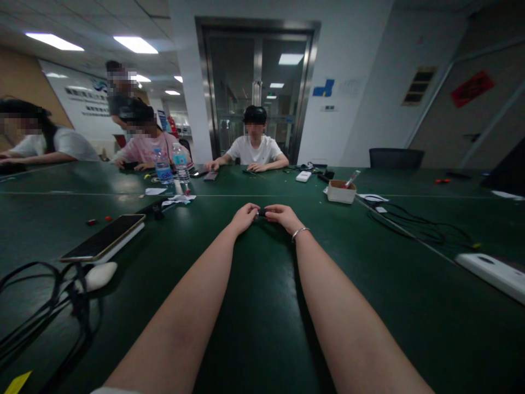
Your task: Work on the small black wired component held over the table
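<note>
Both arms reach forward over the dark green table (262, 306). Between my fingertips is a small black object (262, 212), too small and far off to name its kind. My left hand (245, 218) pinches its left end, where a bit of something shiny shows. From the other side, my right hand (284, 215) grips the right end with thumb and fingers. A silver bracelet (300, 233) circles my right wrist. Both hands are low over the tabletop; whether they rest on it I cannot tell.
A phone (107, 236) lies on a white box at left, beside tangled black cables (45, 295). Two water bottles (163, 167) stand farther back. A small open box (342, 192) and a white power strip (492, 273) are at right. A person (255, 148) sits opposite; others are at left.
</note>
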